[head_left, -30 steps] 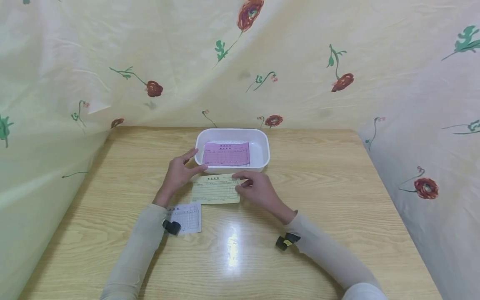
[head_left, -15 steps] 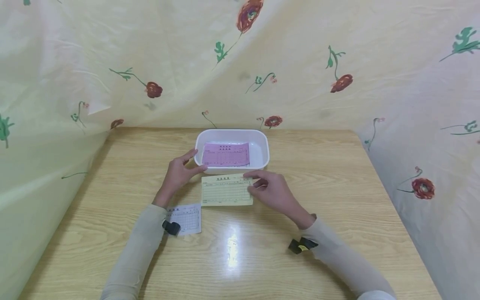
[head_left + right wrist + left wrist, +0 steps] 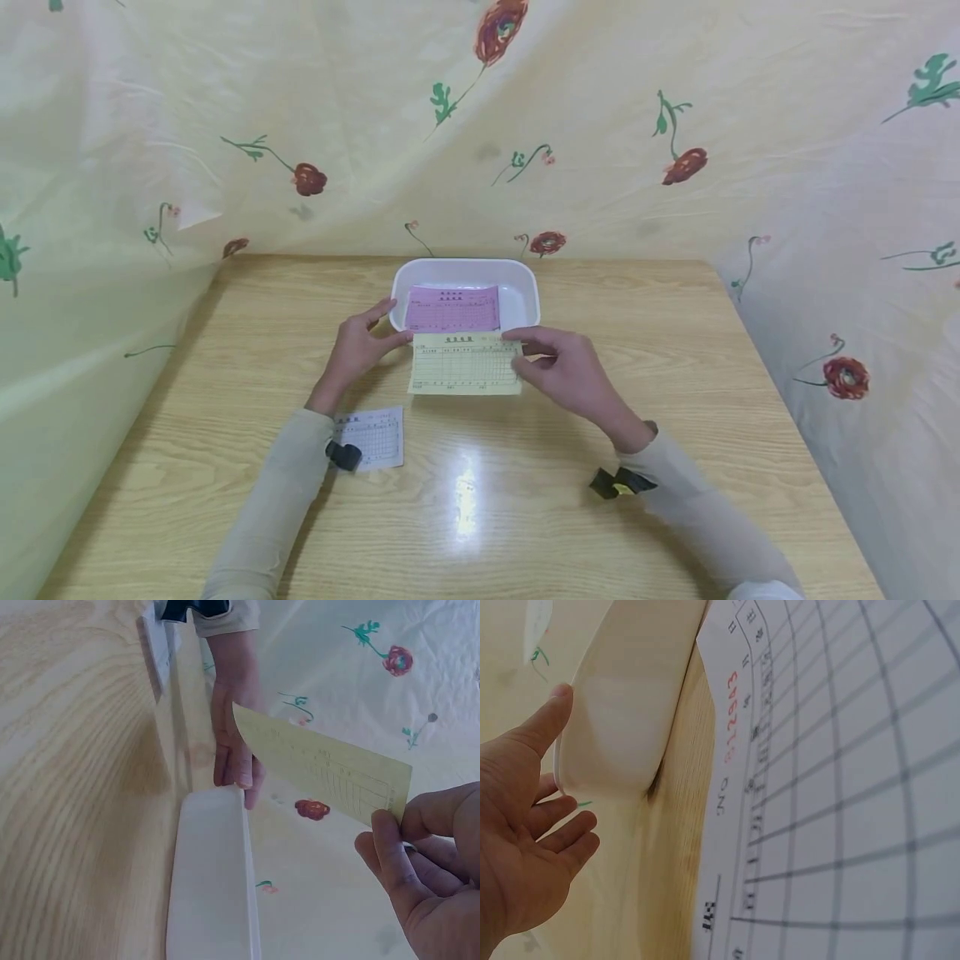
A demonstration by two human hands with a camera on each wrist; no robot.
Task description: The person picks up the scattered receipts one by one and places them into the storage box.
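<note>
A white tray [image 3: 528, 287] stands at the middle of the wooden table [image 3: 675, 350] with a pink printed slip [image 3: 452, 308] lying inside. My right hand [image 3: 519, 350] pinches the right edge of a yellow printed slip [image 3: 463, 364] and holds it lifted just in front of the tray's near rim; the right wrist view shows the yellow slip [image 3: 322, 769] in the air between thumb and fingers. My left hand [image 3: 378, 327] is spread open, its thumb against the tray's [image 3: 622, 697] front left corner. A white slip [image 3: 372, 433] lies flat beside my left wrist.
Flowered cloth [image 3: 600, 125] hangs close behind the tray and along both sides of the table. Bare wood lies to the right of the tray and along the near edge.
My right hand has lifted the yellow slip off the table and carried it right and toward the tray. The left hand, tray and white slip have stayed put.
</note>
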